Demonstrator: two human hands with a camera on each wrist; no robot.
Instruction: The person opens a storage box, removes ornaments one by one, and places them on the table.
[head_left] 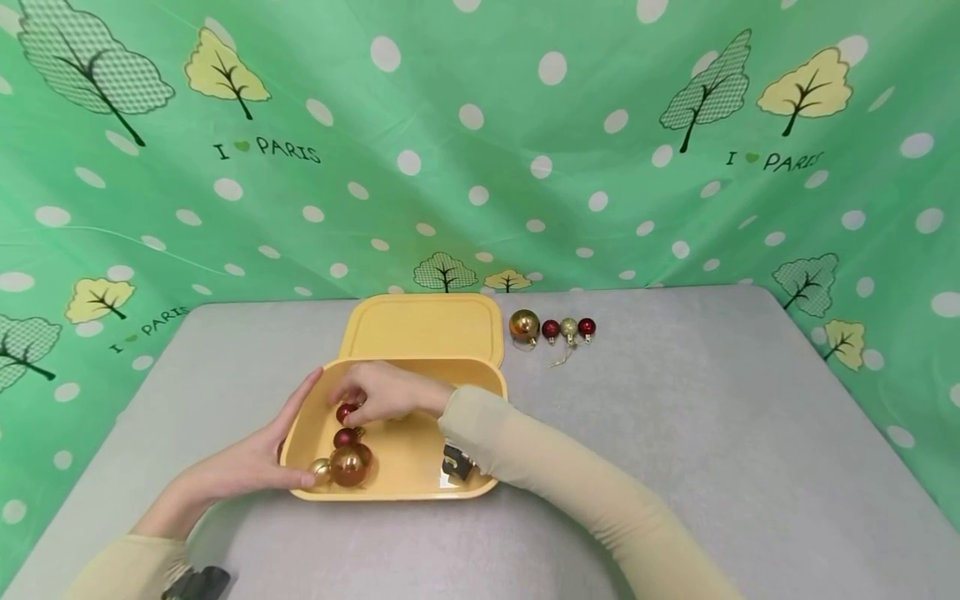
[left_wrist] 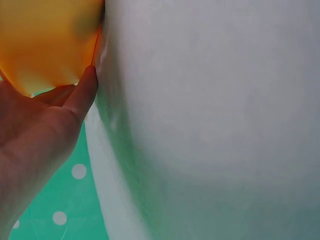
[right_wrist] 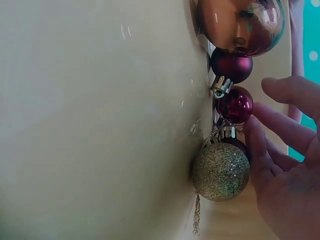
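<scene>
A yellow plastic box (head_left: 420, 493) stands on the table with Christmas baubles along its left end. My left hand (head_left: 251, 457) holds that end, thumb at the front corner and fingers at the back one; in the left wrist view the fingers lie against the wall. My right hand (right_wrist: 290, 165) is inside the box. Its fingers touch or nearly touch a shiny red bauble (right_wrist: 236, 105), while the thumb stands apart. Nearby lie a glittery gold bauble (right_wrist: 221, 172), a matte red bauble (right_wrist: 232, 66), a large copper-gold bauble (head_left: 351, 464) and a small gold bauble (head_left: 320, 471).
Behind the box lies its yellow lid (head_left: 423, 325). To the right of the lid stand a large gold bauble (head_left: 524, 326), a red bauble (head_left: 551, 329), a glittery gold bauble (head_left: 569, 327) and another red bauble (head_left: 587, 326) in a row. A green patterned curtain (head_left: 480, 150) hangs behind the grey table (head_left: 675, 433).
</scene>
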